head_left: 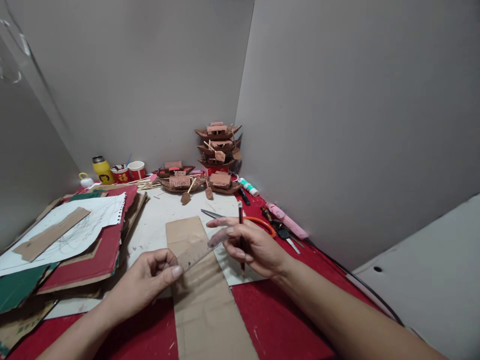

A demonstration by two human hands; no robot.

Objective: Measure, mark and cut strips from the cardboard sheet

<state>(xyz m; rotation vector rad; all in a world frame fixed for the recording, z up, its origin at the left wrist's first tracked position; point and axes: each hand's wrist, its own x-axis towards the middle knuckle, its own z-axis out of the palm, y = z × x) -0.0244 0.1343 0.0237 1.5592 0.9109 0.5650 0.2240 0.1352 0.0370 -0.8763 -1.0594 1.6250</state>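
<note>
A long strip of brown cardboard (204,305) runs away from me across the table. Above it, a clear ruler (195,254) slants up to the right. My left hand (144,277) pinches the ruler's near end between thumb and fingers. My right hand (255,245) holds a dark pencil (240,212) upright, point down, in its curled fingers; its outstretched fingers reach the ruler's far end. Behind the right hand lie scissors (268,224) with orange handles, partly hidden by it.
Cardboard sheets (86,270) are piled at the left, with a scribbled paper (108,212) on top. Model boats (219,132) stand stacked at the back corner. Cups (136,170) and a yellow bottle (102,171) stand back left. A pink glue gun (287,220) lies by the right wall.
</note>
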